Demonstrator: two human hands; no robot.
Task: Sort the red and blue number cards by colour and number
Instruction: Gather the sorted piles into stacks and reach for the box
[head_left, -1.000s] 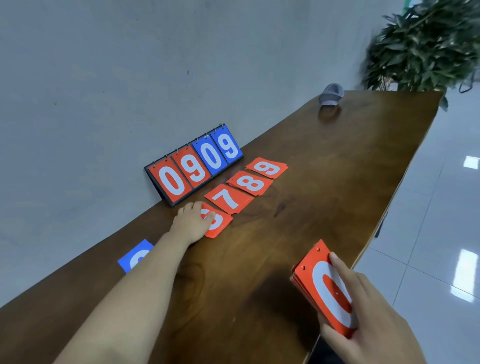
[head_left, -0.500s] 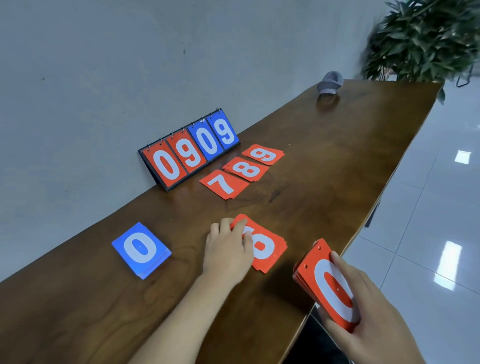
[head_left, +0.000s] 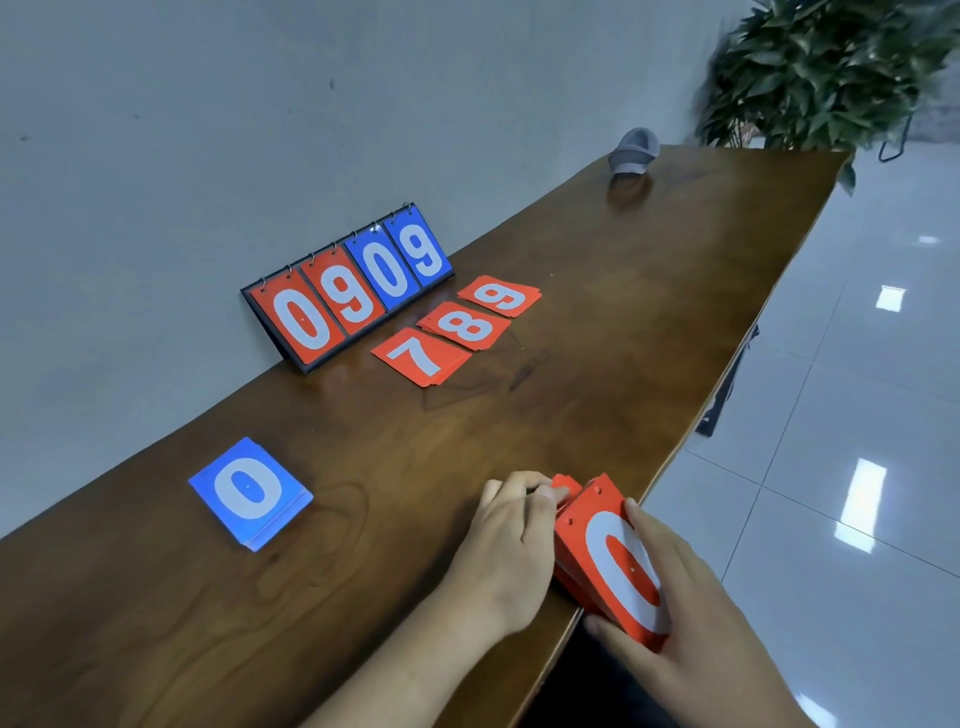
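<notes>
My right hand (head_left: 691, 618) grips a thick stack of red cards (head_left: 615, 566) with a white 0 on top, at the table's near edge. My left hand (head_left: 511, 540) holds a few more red cards (head_left: 563, 486) against the left side of that stack; their faces are hidden. Three small red piles lie in a row further back: the 7 pile (head_left: 421, 357), the 8 pile (head_left: 464, 326) and the 9 pile (head_left: 500, 295). A blue stack with a 0 on top (head_left: 249, 493) lies at the left.
A black flip scoreboard (head_left: 348, 291) reading 0909 stands against the wall. A grey cap (head_left: 635, 150) sits at the far end of the brown table (head_left: 623, 312), with a potted plant (head_left: 831, 67) beyond it. The table's edge runs along the right, above a tiled floor.
My left hand dragged the red pile from beside the 7 pile across the table and brought it up against the stack in my right hand.
</notes>
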